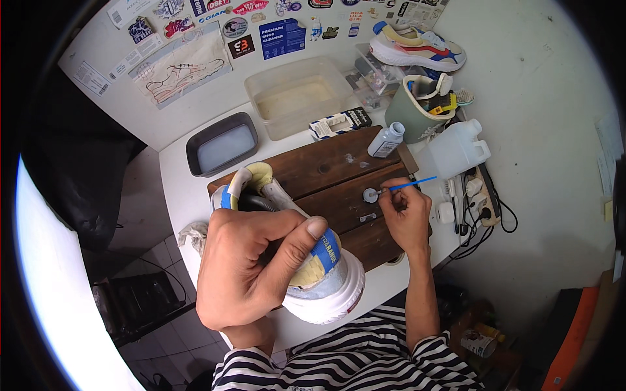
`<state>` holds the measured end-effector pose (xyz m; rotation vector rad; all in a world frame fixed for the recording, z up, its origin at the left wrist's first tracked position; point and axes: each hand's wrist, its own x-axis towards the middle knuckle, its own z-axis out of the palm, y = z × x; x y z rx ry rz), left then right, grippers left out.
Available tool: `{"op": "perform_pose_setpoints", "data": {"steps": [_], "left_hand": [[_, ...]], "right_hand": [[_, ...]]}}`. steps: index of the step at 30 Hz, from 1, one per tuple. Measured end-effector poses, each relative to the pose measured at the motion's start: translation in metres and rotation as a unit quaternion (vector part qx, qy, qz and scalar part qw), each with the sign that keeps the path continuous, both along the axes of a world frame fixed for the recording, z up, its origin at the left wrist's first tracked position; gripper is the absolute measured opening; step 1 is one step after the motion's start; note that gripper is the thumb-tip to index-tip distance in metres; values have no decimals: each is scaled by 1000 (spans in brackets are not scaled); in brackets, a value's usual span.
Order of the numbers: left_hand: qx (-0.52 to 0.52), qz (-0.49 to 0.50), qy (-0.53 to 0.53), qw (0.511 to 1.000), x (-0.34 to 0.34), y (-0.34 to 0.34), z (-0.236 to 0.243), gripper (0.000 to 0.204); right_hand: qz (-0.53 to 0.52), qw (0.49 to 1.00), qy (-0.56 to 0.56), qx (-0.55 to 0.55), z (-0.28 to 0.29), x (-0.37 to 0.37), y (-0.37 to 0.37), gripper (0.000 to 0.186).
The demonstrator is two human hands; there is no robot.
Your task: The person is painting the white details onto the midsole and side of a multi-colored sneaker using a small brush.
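Observation:
Close to the camera, my left hand (244,270) grips a sneaker (326,296) with a white sole and blue, yellow and white upper. Its toe and much of its side are hidden behind my fingers. Over the right part of a dark wooden board (316,176), my right hand (405,212) pinches a slim blue-handled brush (418,182). The brush's tip meets a small round cap (370,195) with pale greyish stuff in it. Behind the cap stands an open small bottle (386,141), and whitish smears mark the wood.
A dark tub (190,156) and a clear plastic bin (255,91) hold liquid at the back. To the right are a green bucket (398,111) of brushes, a translucent jug (450,150) and a power strip (488,189) with cables. Another sneaker (417,51) rests on clear boxes.

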<state>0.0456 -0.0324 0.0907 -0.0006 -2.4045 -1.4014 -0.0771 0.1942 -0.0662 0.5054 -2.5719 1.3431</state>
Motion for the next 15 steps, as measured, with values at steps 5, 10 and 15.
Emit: {"op": "perform_pose_setpoints", "data": {"steps": [5,10,15], "left_hand": [[14,1,-6,1000,4,-3,2,29],[47,-14,14,999,7,-3,3,27],[68,-40,37,996,7,-3,4,26]], "right_hand": [[-2,1000,8,-8,3,2,-4,6],[6,938,-44,-342,41,33,0,9],[183,844,-37,-504,86,73,-2,8]]}}
